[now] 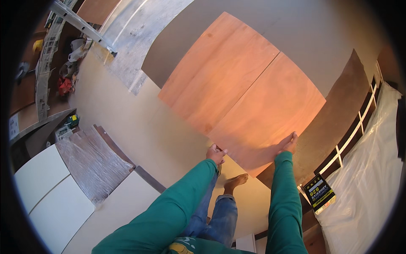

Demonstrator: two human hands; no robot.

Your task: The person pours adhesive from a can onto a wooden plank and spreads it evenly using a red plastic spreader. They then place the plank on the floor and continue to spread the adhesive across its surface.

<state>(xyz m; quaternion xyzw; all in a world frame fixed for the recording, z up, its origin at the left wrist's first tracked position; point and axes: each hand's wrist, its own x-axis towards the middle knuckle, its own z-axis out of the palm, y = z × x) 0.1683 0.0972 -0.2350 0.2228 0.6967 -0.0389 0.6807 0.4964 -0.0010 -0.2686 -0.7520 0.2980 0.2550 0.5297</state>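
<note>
Two reddish-brown plywood panels lie edge to edge ahead of me, a thin dark seam between the left panel (pixel 211 72) and the right panel (pixel 270 97). My left hand (pixel 217 155) is closed in a pinch at the right panel's near-left edge, close to where the seam ends. At that same panel's near-right edge, my right hand (pixel 289 144) curls around the rim, with its underside fingers hidden. A dark shadow falls on the wood beside my right hand. My bare foot (pixel 235 183) stands just below the panel's near corner.
Larger grey-brown sheets (pixel 182 55) lie under and beyond the panels. A metal ladder leg (pixel 84 29) stands far left. White panels (pixel 59 203) and a plastic-wrapped stack (pixel 95 163) are near left. At right, a black-and-yellow adhesive tin (pixel 319 192) sits by plastic sheeting (pixel 363 178).
</note>
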